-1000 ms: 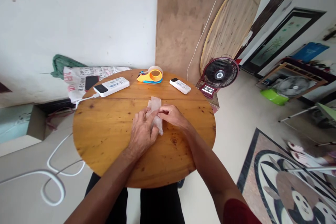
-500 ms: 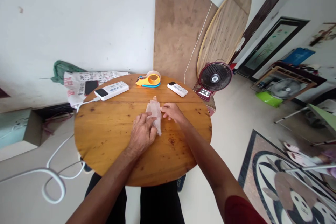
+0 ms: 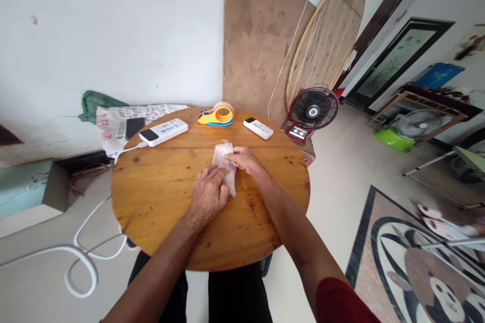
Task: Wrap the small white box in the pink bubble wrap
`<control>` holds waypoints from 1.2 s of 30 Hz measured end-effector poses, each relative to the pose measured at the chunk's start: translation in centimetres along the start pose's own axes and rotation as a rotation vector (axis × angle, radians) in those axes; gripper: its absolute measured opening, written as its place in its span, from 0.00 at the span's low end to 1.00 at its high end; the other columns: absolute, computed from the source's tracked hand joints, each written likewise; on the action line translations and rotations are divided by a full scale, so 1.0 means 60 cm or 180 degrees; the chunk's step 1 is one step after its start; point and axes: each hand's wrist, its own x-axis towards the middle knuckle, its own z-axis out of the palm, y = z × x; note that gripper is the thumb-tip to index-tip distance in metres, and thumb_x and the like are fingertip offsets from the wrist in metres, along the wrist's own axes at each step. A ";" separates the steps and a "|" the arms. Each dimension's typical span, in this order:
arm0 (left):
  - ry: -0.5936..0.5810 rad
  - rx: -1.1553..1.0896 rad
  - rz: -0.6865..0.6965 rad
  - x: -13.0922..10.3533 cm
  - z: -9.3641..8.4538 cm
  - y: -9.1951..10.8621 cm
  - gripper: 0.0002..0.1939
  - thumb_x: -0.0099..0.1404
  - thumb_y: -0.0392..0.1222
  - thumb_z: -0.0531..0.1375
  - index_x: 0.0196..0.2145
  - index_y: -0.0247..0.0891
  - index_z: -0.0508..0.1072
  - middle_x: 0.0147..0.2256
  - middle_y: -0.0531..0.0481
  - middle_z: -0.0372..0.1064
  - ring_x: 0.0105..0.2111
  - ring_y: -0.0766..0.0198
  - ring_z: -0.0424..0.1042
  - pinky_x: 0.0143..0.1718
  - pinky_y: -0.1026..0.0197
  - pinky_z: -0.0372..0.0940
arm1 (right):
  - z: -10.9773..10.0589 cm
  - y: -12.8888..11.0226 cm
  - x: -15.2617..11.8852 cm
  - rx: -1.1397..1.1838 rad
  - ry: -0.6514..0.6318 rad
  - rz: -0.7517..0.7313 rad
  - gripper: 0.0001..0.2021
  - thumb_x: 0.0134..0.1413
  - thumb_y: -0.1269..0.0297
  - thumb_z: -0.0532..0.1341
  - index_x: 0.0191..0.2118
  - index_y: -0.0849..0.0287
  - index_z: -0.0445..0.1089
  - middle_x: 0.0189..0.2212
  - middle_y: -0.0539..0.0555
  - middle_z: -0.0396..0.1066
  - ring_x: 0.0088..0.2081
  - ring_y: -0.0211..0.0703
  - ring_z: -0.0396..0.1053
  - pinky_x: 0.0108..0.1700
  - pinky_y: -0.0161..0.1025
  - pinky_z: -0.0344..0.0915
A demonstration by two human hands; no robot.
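Note:
A whitish, translucent bubble-wrap packet (image 3: 223,150) lies lengthwise on the round wooden table (image 3: 151,186); what it contains, if anything, I cannot make out. My left hand (image 3: 209,193) rests on the packet's lower left part, fingers stretched over it and pressing it to the wood. At the upper right edge, my right hand (image 3: 245,159) has its thumb and fingers closed on the wrap. Beyond the packet stands a yellow and blue tape dispenser (image 3: 216,115) with a roll of clear tape.
On the table, a white device (image 3: 163,132) with a cable stands at the back left and a smaller white device (image 3: 258,128) at the back right. A dark red fan (image 3: 313,111) is beyond the right edge. A printed sack (image 3: 109,126) hangs behind the left edge.
My right hand has moved left from beside the packet onto its upper right edge and closed there. A small tab at the packet's top end no longer stands out. My left hand stays on it.

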 end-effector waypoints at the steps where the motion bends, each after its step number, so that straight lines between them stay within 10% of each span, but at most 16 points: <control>1: -0.0023 0.0004 -0.0015 0.000 0.000 0.000 0.19 0.59 0.35 0.50 0.46 0.37 0.74 0.47 0.45 0.74 0.54 0.48 0.63 0.55 0.47 0.58 | 0.001 0.001 0.001 0.0070 0.0043 -0.0033 0.10 0.41 0.64 0.68 0.25 0.60 0.66 0.11 0.40 0.56 0.14 0.28 0.49 0.16 0.30 0.41; 11: -0.0076 0.0021 -0.0004 0.002 -0.007 0.007 0.18 0.60 0.35 0.50 0.45 0.35 0.73 0.44 0.43 0.73 0.47 0.51 0.65 0.52 0.49 0.59 | -0.009 -0.007 -0.022 0.0649 -0.0159 -0.0579 0.13 0.37 0.62 0.69 0.31 0.64 0.73 0.25 0.48 0.71 0.26 0.33 0.64 0.28 0.31 0.59; 23: 0.0328 0.0384 -0.0559 -0.003 -0.003 0.011 0.17 0.58 0.42 0.56 0.44 0.37 0.72 0.41 0.41 0.66 0.45 0.47 0.64 0.50 0.46 0.60 | -0.014 -0.041 -0.082 -0.0119 -0.0581 -0.0997 0.06 0.44 0.65 0.63 0.28 0.62 0.68 0.23 0.46 0.67 0.25 0.33 0.62 0.28 0.31 0.58; 30: 0.0549 -0.0306 -0.0976 0.000 0.006 -0.002 0.35 0.54 0.45 0.59 0.59 0.32 0.57 0.50 0.37 0.64 0.53 0.45 0.63 0.55 0.44 0.59 | -0.009 -0.025 -0.136 -0.0930 -0.0248 -0.1505 0.05 0.49 0.65 0.60 0.28 0.60 0.69 0.24 0.45 0.66 0.27 0.33 0.61 0.30 0.30 0.57; 36: 0.0226 -0.1260 -0.1196 0.002 0.011 -0.018 0.20 0.55 0.43 0.58 0.46 0.37 0.67 0.38 0.48 0.69 0.41 0.57 0.69 0.45 0.54 0.66 | -0.001 -0.015 -0.163 -0.0964 -0.0101 -0.1652 0.07 0.50 0.69 0.59 0.34 0.59 0.73 0.32 0.48 0.74 0.35 0.37 0.69 0.40 0.33 0.63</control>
